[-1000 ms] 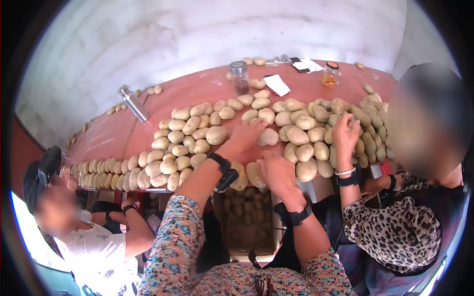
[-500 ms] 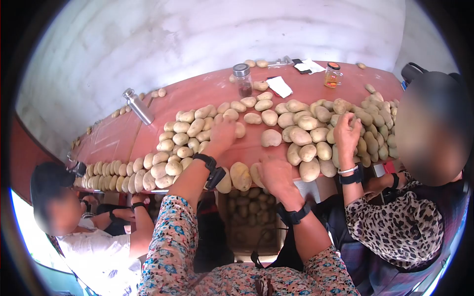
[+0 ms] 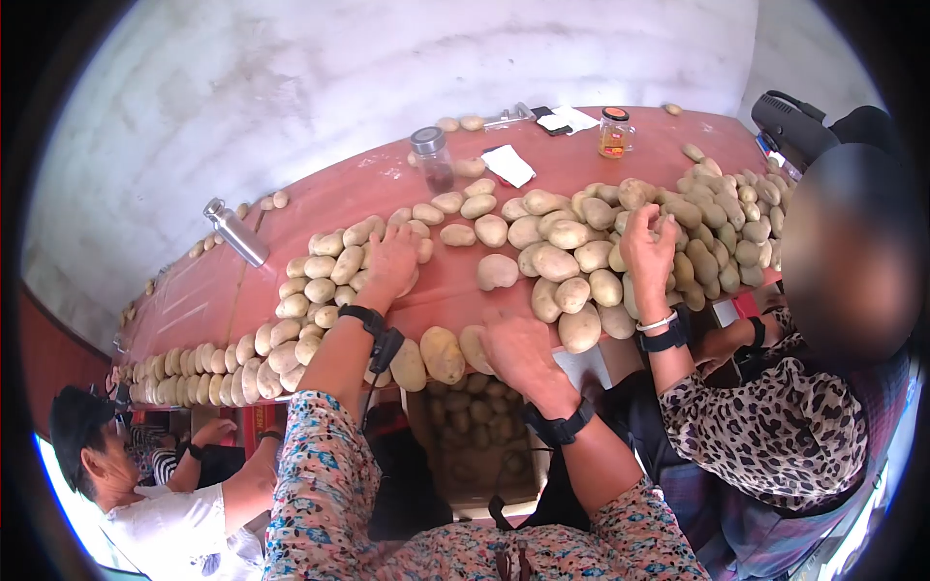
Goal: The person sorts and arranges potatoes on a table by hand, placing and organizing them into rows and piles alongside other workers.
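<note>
My left hand [image 3: 393, 258] lies over the right end of the potato rows [image 3: 320, 290], its fingers stretched out across the potatoes. A single potato [image 3: 424, 251] shows just beside those fingers. Close to the table's near edge, my right hand [image 3: 521, 351] is palm down with its fingers apart, somewhat blurred. Its thumb side is by a potato [image 3: 475, 349] at the edge; whether they touch is hard to see. Left of that, a large potato [image 3: 443, 355] and another potato [image 3: 408, 365] stand along the edge. One lone potato [image 3: 498, 272] rests on the red table [image 3: 441, 296] between my hands.
A large potato heap [image 3: 581, 247] covers the right side, where a co-worker's hand [image 3: 649, 247] reaches in. Farther back stand a steel bottle [image 3: 235, 233], a lidded glass jar [image 3: 432, 161] and a yellow-labelled jar [image 3: 613, 134]. Below the edge sits a box of potatoes [image 3: 478, 416]. Another person sits left.
The view has turned slightly, so the table and its contents appear farther left. Both my hands stay near the same potatoes. The co-worker on the left has lowered an arm slightly.
</note>
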A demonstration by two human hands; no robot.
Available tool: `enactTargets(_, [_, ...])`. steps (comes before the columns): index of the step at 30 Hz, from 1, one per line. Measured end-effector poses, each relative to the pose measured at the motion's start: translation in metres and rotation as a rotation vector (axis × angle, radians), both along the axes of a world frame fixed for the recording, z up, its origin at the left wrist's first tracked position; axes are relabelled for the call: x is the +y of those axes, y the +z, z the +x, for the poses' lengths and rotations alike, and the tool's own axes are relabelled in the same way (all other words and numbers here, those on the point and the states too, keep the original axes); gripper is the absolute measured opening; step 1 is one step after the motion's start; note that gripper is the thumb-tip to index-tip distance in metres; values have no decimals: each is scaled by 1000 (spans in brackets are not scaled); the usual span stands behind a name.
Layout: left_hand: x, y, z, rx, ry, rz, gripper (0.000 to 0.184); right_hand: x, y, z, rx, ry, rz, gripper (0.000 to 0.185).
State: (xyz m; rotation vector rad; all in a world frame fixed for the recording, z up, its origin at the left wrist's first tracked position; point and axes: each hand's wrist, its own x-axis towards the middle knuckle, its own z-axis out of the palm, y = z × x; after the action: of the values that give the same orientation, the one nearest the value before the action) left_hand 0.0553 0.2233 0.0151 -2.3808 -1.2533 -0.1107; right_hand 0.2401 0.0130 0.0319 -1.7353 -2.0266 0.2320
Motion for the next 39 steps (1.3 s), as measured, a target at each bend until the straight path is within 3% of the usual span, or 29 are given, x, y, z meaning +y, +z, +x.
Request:
enactTargets(6, [2,6,-2,-193,226,-105,29,-2,5,-5,-53,-37,7,14])
enactTargets(9, [-5,10,3,-297,55,-44,29,-2,4,-7,-79,3,16,15])
enactTargets(11, [-13,17,8,-134,-388,-185,32,-2,5,-9,-75,-8,8,15])
enactTargets(12, [-8,13,12,-134,-394,-182,32,-2,6,-10,-71,-18,-5,15])
enactTargets(15, [9,-9,22,-49,-305,-277,33,2,-5,-10,-38,-29,-14,21])
enactTargets(18, [11,-15,23,-48,-207,-109,33,1,-10,-6,-9,-23,-22,22])
enactTargets(20, [5,-4,28,88,130,153,33,1,-11,-6,-22,-21,5,19])
enactTargets(21, [7,-3,27,89,130,152,33,2,-10,-6,-37,-14,31,17])
enactTargets(23, [11,-3,22,-214,-48,13,36,-1,-6,-7,-31,1,27,16])
enactTargets(24, [9,-2,21,-211,-45,11,36,-2,-3,-9,-25,14,27,15])
enactTargets(26, [6,-2,24,-29,-389,-265,38,-3,0,-11,-30,23,23,15])
enactTargets(30, [5,-16,24,43,-233,-202,37,0,-4,-10,-15,23,-53,23])
enactTargets(32, [27,-48,19,-36,-119,-3,34,-2,-4,-9,-14,10,-47,24])
enactTargets(35, [10,-33,32,-38,-14,-27,35,-3,-7,-7,-21,-4,-34,24])
enactTargets(39, [4,-18,46,-158,-131,-82,36,-4,-4,-10,-42,25,-52,24])
